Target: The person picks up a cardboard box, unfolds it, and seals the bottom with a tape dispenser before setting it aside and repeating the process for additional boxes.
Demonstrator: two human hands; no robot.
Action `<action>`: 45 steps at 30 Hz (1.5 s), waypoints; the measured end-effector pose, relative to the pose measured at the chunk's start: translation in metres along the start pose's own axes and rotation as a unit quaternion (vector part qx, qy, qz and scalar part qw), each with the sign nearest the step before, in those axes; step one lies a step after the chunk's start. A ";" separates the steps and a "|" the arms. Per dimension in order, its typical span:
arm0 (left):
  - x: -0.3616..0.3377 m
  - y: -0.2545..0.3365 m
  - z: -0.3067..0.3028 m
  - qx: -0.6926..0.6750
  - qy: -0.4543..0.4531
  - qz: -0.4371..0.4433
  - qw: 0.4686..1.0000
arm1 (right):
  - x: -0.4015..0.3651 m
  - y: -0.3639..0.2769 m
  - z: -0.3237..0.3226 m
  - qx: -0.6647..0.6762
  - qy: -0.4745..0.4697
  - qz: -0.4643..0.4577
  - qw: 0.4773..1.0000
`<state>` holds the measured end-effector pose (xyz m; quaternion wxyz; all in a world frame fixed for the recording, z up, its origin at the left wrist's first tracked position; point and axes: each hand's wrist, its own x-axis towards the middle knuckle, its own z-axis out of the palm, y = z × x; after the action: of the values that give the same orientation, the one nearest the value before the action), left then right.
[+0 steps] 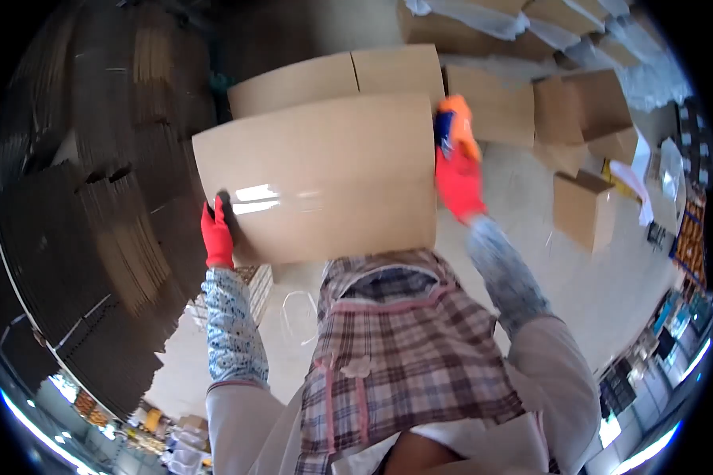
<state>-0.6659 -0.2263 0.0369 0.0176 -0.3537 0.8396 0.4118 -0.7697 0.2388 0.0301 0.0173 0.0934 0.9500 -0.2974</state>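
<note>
A large closed cardboard box (333, 174) is in front of my body, with a shiny strip of clear tape (255, 199) across its face. My left hand (218, 231), in a red glove with dark fingertips, grips the box's left edge close to the end of that strip. At the opposite edge, my right hand (459, 184), also in a red glove, is closed around an orange and dark blue tape dispenser (457, 127). The dispenser is right beside the box's right side. Part of it is hidden by my fingers.
Behind the box stands another cardboard box (293, 83). Tall stacks of flattened cardboard (47, 237) fill the left side. An open carton (586, 107) and a smaller box (582, 210) are on the floor to the right. Plastic-covered cartons (483, 28) lie at the back.
</note>
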 end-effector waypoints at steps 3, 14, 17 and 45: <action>0.024 -0.017 -0.013 -0.359 -0.204 -0.074 0.908 | 0.021 0.045 0.051 -0.076 -0.101 -0.004 0.992; -0.057 0.143 0.161 -0.688 -0.487 -0.256 0.474 | -0.146 0.286 -0.016 0.440 -0.092 0.518 0.728; -0.017 0.050 0.182 -0.485 -0.365 -0.107 0.788 | -0.110 0.279 0.017 0.392 -0.075 0.524 0.752; 0.082 0.142 -0.067 -0.356 0.114 0.197 0.906 | 0.057 -0.137 -0.193 0.026 -0.493 -0.182 0.850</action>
<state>-0.7966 -0.2623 0.1514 -0.2866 -0.2079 0.6863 0.6354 -0.8474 0.2482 0.2606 0.4268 -0.2400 0.8084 -0.3266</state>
